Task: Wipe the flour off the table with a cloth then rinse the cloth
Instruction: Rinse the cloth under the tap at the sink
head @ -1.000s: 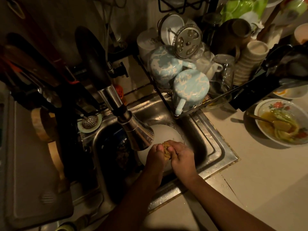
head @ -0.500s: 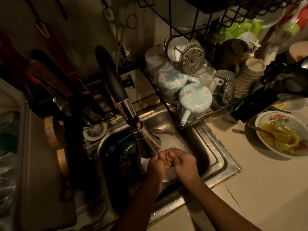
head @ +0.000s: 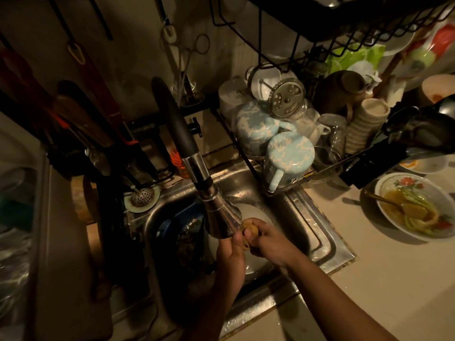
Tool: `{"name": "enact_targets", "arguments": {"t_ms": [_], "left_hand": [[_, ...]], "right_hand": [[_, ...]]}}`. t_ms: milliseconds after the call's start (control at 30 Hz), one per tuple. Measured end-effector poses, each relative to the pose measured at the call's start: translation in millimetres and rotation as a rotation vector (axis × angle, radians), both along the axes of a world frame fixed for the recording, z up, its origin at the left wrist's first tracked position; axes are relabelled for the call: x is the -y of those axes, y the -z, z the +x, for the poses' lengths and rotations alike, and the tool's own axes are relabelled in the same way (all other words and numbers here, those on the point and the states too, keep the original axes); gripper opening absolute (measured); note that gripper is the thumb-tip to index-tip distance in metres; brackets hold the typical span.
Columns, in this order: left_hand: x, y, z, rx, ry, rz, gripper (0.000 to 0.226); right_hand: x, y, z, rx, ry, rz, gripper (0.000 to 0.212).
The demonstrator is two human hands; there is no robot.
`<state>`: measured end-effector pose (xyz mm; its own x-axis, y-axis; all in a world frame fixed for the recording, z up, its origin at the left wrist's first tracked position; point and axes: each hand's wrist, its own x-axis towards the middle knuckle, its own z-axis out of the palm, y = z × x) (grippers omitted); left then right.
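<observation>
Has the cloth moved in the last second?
No. The cloth stays gripped between the left hand and right hand, just right of the faucet head, over the white plate in the sink; only the camera shifted.

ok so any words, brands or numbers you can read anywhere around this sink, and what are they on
No text here can be read.
On the white upturned cup: a faint dark mark, too blurred to read.
On the green and white packet: only a printed pattern shows, no legible words.
On the yellowish cloth, gripped by the left hand and the right hand: no print shows.
</observation>
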<state>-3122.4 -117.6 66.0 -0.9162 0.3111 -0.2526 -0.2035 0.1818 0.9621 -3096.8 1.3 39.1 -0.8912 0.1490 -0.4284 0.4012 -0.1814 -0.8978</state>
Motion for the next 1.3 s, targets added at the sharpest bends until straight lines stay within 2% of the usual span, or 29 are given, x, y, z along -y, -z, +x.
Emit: {"name": "enact_targets", "arguments": {"t_ms": [100, 167, 233, 367, 467, 500, 633, 700, 867, 1000, 1133, 1233, 1300], "left_hand": [[4, 2, -7, 0.002, 0.013, -0.009, 0.046], [6, 4, -12, 0.031, 0.005, -0.004, 0.050], [6, 12, -18, 0.082, -0.036, -0.004, 0.039], [-5, 7, -17, 0.219, -0.093, 0.085, 0.013], [-8, 10, -10, 0.338, -0.090, 0.050, 0.027], [-8, 13, -7, 0.402, -0.089, 0.049, 0.029], [-7, 14, -12, 0.674, -0.063, 0.092, 0.037], [-7, 16, -18, 0.747, -0.033, 0.069, 0.040], [-5, 26, -21, 0.717, 0.044, 0.081, 0.044], [-3, 29, -16, 0.662, 0.074, 0.055, 0.041], [-2, 33, -8, 0.580, 0.041, -0.021, 0.035], [0, 34, -7, 0.550, 0.014, -0.006, 0.034], [1, 33, -8, 0.563, 0.008, 0.023, 0.036]], "right_hand": [[7, -7, -1, -0.004, 0.001, -0.040, 0.017], [13, -14, -3, -0.096, 0.037, -0.010, 0.017], [22, -15, -6, -0.169, 0.131, 0.076, 0.016], [38, -6, -2, -0.263, 0.309, 0.374, 0.042], [40, 11, 8, -0.279, 0.300, 0.665, 0.026], [39, 18, 11, -0.274, 0.288, 0.710, 0.035], [33, 31, 22, -0.306, 0.238, 0.758, 0.043], [30, 31, 22, -0.309, 0.211, 0.758, 0.042], [25, 26, 19, -0.372, 0.191, 0.810, 0.039], [27, 29, 24, -0.399, 0.179, 0.840, 0.055], [32, 27, 27, -0.437, 0.161, 0.832, 0.044], [33, 29, 26, -0.431, 0.152, 0.866, 0.048], [32, 32, 26, -0.407, 0.133, 0.874, 0.042]]}}
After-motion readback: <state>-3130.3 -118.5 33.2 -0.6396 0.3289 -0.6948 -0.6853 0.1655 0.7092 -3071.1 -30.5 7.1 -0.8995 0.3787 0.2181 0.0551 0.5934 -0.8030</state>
